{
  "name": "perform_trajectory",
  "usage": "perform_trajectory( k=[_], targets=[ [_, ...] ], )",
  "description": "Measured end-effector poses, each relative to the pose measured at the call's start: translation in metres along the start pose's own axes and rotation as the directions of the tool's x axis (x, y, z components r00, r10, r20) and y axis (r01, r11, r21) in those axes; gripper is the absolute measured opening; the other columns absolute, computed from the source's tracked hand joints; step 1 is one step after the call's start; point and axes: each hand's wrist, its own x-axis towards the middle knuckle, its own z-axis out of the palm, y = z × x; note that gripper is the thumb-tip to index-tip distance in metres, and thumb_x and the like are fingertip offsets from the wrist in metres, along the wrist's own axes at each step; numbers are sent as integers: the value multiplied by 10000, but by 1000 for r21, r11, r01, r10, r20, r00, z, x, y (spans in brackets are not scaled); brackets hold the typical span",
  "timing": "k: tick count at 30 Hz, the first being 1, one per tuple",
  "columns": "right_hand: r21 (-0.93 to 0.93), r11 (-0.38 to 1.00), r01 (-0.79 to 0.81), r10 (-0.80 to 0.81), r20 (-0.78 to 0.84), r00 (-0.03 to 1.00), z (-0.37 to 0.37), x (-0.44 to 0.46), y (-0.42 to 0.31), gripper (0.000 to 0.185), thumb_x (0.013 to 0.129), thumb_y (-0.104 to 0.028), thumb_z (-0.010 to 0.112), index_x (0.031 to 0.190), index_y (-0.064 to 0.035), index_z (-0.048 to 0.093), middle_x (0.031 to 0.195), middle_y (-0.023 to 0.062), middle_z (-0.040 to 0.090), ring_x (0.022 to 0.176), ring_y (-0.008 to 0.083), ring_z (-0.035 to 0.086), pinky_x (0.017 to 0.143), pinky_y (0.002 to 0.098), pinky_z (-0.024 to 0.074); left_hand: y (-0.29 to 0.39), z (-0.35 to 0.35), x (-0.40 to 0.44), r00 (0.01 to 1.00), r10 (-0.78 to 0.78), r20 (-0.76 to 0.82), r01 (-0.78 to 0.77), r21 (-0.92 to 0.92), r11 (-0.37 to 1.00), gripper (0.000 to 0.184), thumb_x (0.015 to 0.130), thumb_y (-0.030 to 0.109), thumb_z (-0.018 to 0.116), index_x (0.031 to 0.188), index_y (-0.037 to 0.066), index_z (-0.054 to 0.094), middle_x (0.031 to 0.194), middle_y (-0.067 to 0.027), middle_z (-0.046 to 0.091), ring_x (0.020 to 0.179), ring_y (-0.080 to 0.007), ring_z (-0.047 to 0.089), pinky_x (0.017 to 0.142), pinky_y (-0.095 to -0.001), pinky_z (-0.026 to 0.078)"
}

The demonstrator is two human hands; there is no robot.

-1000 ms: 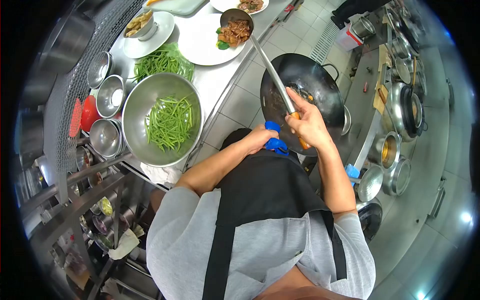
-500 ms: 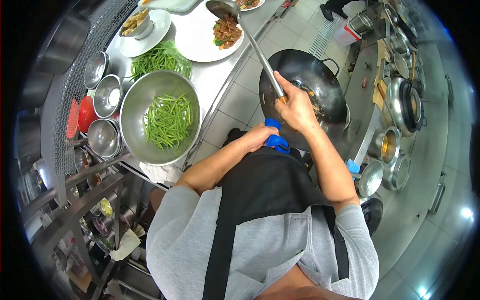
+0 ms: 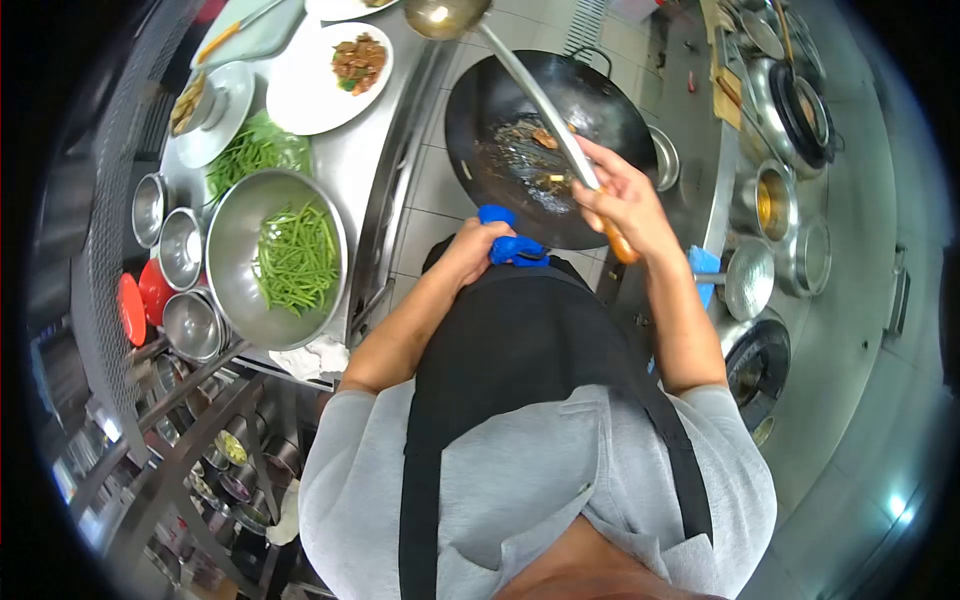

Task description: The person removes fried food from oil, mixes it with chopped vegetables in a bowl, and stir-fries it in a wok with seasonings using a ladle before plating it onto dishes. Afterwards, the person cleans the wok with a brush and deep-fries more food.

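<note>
My left hand [image 3: 472,250] is closed round a blue cloth [image 3: 516,247] at the near edge of a black wok [image 3: 600,105]; the wok's grip beneath it is hidden. Dark scraps and oily residue lie in the wok. In my right hand [image 3: 632,208] is a long metal ladle [image 3: 528,82] with an orange handle, held slanting over the wok. Its bowl is up beyond the wok's far left rim, near the counter edge. To the left, a white plate [image 3: 292,92] carries a small heap of browned meat [image 3: 358,65] with bits of green.
On the left steel counter [image 3: 335,160], a large bowl [image 3: 226,245] holds cut green beans [image 3: 297,258]. More beans [image 3: 255,150] lie in a plastic bag behind it. Small steel bowls [image 3: 181,250] line the left. At right stand a burner [image 3: 757,370], a strainer [image 3: 749,280] and pots [image 3: 766,200].
The view has shifted, with counter and wok both further left. The ladle's bowl has come away from the plate of meat. My right hand's grip has changed, showing the orange handle end below it.
</note>
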Motion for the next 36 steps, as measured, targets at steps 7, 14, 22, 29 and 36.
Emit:
perform_trajectory(
  k=[7, 14, 22, 29, 36],
  targets=[
    [-268, 942, -203, 100, -353, 930, -118, -130, 28, 753, 848, 93, 612, 1562, -17, 400, 916, 22, 611, 633, 73, 519, 541, 237, 422, -21, 29, 18, 996, 36, -83, -38, -20, 999, 125, 831, 57, 673, 901, -42, 645, 812, -106, 653, 690, -206, 667, 638, -337, 547],
    [-339, 864, -372, 225, -399, 889, -160, -185, 74, 780, 851, 85, 583, 1589, -45, 366, 862, 16, 624, 560, 65, 497, 518, 246, 421, -30, 92, 31, 981, 80, -177, -63, 102, 993, 111, 853, 94, 644, 844, -16, 632, 749, -91, 638, 648, -186, 647, 581, -319, 515],
    [352, 820, -452, 409, 193, 892, -189, -197, 66, 772, 833, 60, 636, 1563, -40, 404, 884, 80, 642, 504, 89, 544, 445, 226, 428, -68, 111, 56, 933, 70, -352, -9, 172, 985, 146, 865, 127, 640, 914, -11, 626, 778, -95, 657, 636, -192, 659, 586, -331, 592],
    [66, 975, -211, 178, 330, 927, -132, -105, -5, 788, 859, 55, 649, 1587, -34, 359, 894, 80, 609, 561, 87, 532, 484, 233, 428, -70, 103, 22, 935, 31, -352, -43, -26, 999, 176, 862, 115, 640, 1004, 15, 618, 829, -89, 663, 678, -194, 678, 554, -330, 572],
    [-498, 756, 425, -331, 269, 904, -6, 30, 5, 716, 877, 34, 611, 1561, -60, 423, 1073, 65, 665, 835, 126, 605, 741, 283, 508, -46, 61, 18, 971, 90, -223, -106, -60, 993, 156, 855, 126, 643, 959, 18, 602, 777, -91, 657, 609, -189, 656, 503, -331, 531]
  ],
)
